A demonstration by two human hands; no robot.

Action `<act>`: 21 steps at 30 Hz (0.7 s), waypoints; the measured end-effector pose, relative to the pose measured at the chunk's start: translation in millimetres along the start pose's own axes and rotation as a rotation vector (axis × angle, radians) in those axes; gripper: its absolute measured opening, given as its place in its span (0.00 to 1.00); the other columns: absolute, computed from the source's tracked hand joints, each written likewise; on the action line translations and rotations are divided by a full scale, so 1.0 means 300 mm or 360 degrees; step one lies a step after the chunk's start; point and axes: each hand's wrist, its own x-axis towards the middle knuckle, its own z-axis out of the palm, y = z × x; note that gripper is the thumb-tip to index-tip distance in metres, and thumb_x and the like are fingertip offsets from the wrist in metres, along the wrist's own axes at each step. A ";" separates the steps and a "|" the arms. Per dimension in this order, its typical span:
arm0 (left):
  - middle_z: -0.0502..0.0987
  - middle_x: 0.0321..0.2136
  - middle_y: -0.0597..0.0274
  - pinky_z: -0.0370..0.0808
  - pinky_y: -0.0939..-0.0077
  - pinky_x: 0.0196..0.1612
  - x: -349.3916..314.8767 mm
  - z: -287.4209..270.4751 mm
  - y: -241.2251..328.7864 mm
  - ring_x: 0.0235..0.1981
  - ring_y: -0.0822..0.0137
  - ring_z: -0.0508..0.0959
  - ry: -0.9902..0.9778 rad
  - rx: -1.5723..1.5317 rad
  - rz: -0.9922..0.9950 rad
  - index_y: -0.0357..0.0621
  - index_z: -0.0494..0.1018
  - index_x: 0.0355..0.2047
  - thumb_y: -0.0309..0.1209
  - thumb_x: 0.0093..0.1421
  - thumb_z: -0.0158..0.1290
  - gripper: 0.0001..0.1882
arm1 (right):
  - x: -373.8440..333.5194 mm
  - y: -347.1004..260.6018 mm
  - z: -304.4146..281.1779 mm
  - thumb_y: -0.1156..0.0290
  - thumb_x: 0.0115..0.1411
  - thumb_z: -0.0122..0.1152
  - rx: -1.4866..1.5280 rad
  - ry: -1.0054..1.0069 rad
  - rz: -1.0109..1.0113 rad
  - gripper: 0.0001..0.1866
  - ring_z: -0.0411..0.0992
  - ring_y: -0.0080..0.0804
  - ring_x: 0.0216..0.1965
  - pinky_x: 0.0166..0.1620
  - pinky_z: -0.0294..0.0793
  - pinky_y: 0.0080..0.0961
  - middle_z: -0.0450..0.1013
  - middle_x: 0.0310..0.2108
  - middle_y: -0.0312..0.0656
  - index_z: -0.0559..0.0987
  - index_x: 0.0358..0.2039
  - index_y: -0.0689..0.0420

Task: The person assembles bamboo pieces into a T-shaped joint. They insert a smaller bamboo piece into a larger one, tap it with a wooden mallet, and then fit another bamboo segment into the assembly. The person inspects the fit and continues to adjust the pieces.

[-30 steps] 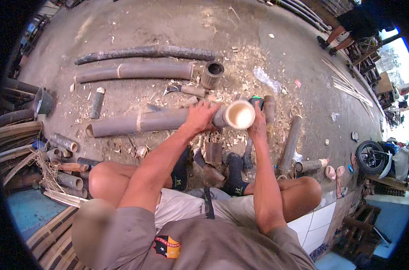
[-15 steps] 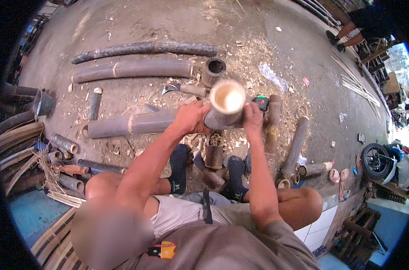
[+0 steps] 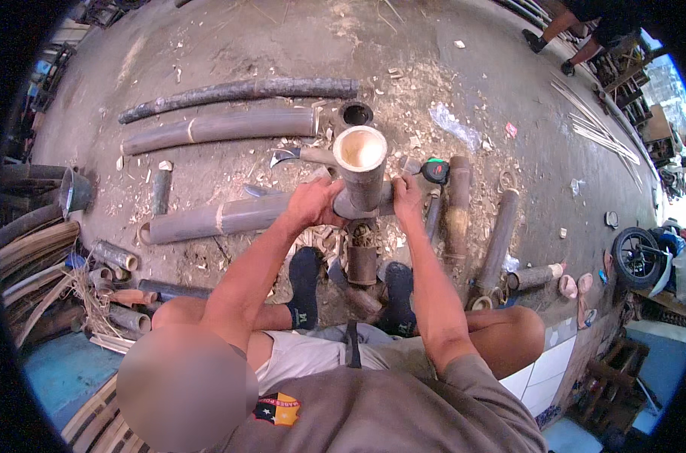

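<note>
A long grey bamboo pole (image 3: 256,217) lies crosswise in front of me. A shorter bamboo tube (image 3: 362,189) stands up from its right part, its pale cut rim and hollow facing upward. My left hand (image 3: 315,202) is closed round the pole, just left of where the tube meets it. At the pole's right end my right hand (image 3: 407,198) is closed too, fingers over the top. How the tube is seated in the pole is hidden. A short bamboo section (image 3: 362,264) holding wood chips stands between my feet, below the pole.
Beyond my hands lie a hooked knife (image 3: 286,155) and another short bamboo tube (image 3: 356,115). A black tape measure (image 3: 435,171) sits right of my right hand. More poles (image 3: 218,127) lie farther off; chips cover the floor. Another person's legs (image 3: 560,32) stand far right.
The upright tube has shifted left and now leans less to the right. My right hand has moved slightly left with it, while my left hand keeps nearly the same place.
</note>
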 end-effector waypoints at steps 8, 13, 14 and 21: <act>0.77 0.51 0.45 0.76 0.47 0.56 -0.015 0.040 0.017 0.55 0.43 0.76 -0.0133 0.0040 -0.0049 0.55 0.68 0.60 0.53 0.38 0.75 0.49 | -0.008 0.083 0.001 0.55 0.69 0.52 -0.0009 -0.0027 0.0053 0.23 0.75 0.63 0.48 0.52 0.72 0.47 0.77 0.43 0.64 0.78 0.49 0.64; 0.76 0.53 0.46 0.76 0.46 0.56 -0.031 -0.014 0.014 0.57 0.44 0.76 -0.0011 0.0005 0.0034 0.57 0.67 0.62 0.53 0.37 0.76 0.52 | -0.031 0.092 0.028 0.54 0.68 0.53 0.0077 0.0076 0.0076 0.23 0.75 0.62 0.44 0.49 0.71 0.48 0.77 0.40 0.63 0.80 0.46 0.64; 0.76 0.54 0.46 0.76 0.46 0.56 -0.035 -0.027 0.028 0.57 0.44 0.75 0.0046 0.0011 0.0089 0.57 0.67 0.63 0.53 0.37 0.76 0.52 | -0.043 0.091 0.029 0.54 0.68 0.53 0.0102 0.0080 0.0060 0.23 0.76 0.62 0.44 0.49 0.71 0.48 0.77 0.40 0.63 0.80 0.45 0.65; 0.76 0.50 0.49 0.77 0.49 0.54 -0.009 0.048 -0.007 0.56 0.46 0.76 -0.0192 0.0104 -0.0099 0.55 0.69 0.60 0.53 0.37 0.76 0.49 | -0.046 0.064 0.024 0.56 0.66 0.53 0.0010 0.0086 0.0057 0.21 0.76 0.57 0.38 0.46 0.73 0.45 0.78 0.33 0.59 0.80 0.42 0.65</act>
